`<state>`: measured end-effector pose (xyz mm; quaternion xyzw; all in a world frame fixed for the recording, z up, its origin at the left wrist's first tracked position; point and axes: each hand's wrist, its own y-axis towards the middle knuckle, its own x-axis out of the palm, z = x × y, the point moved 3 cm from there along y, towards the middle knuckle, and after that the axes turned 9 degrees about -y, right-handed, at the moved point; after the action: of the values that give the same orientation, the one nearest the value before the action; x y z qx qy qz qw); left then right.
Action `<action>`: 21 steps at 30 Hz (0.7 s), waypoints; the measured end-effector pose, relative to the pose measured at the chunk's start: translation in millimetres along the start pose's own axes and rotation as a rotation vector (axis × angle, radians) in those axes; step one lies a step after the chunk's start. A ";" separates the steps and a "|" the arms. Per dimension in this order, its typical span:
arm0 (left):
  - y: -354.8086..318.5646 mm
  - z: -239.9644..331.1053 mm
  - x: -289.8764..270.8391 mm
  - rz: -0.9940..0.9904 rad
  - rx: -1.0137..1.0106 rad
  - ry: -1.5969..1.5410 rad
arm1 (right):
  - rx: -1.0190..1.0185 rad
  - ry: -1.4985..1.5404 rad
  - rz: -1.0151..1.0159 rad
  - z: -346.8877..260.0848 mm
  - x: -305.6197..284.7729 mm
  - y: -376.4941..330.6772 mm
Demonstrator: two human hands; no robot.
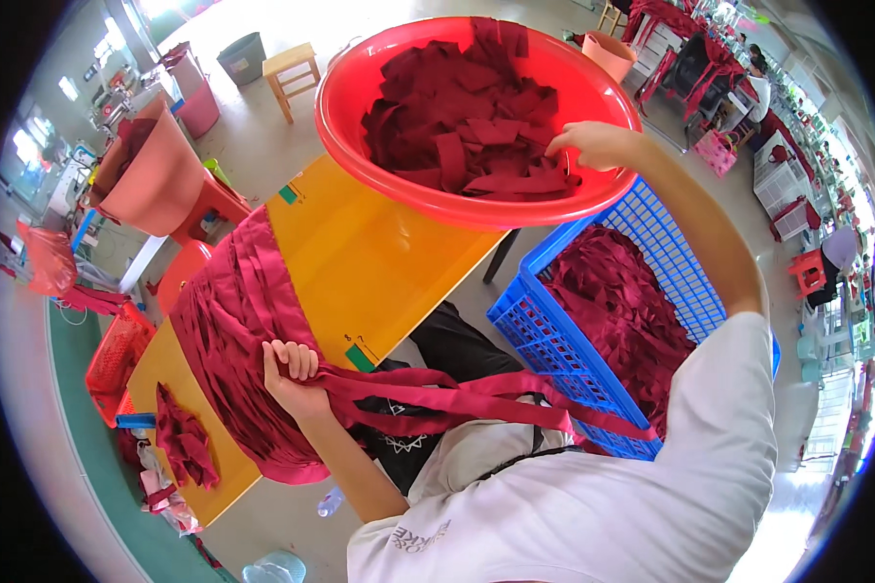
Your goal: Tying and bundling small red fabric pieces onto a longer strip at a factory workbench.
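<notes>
My left hand (297,377) is closed round several long maroon fabric strips (428,394), which trail rightward across my lap to the edge of the blue basket. Beneath and beside that hand, a thick bundle of layered maroon strips (238,335) drapes over the yellow table (360,257). My right hand (598,146) reaches over the right side of a large red basin (428,206). Its index finger stretches toward the short maroon fabric pieces (462,117) heaped inside; the other fingers are partly hidden. I see no piece lifted in that hand.
A blue plastic basket (569,335) full of maroon fabric (617,311) stands right of the table. Left are a pink tub (156,185) on a red stool and a red crate (117,355). A wooden stool (290,76) stands behind. Another person (756,92) sits far right.
</notes>
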<state>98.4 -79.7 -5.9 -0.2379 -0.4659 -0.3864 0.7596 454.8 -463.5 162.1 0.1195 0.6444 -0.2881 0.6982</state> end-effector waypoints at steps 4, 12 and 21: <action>-0.7 0.0 -0.4 -0.019 -0.002 -0.028 | 0.015 -0.081 -0.588 33.2 26.1 30.2; -2.4 0.7 -0.8 -0.032 -0.027 -0.038 | -0.058 0.747 0.284 39.8 -120.3 7.0; -3.1 1.3 -2.6 -0.061 -0.036 -0.066 | -0.808 1.782 0.208 -63.1 -269.5 26.4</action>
<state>94.4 -79.7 -7.7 -0.2499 -0.4907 -0.4096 0.7273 416.1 -341.4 408.9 0.1014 0.9713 0.2125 -0.0328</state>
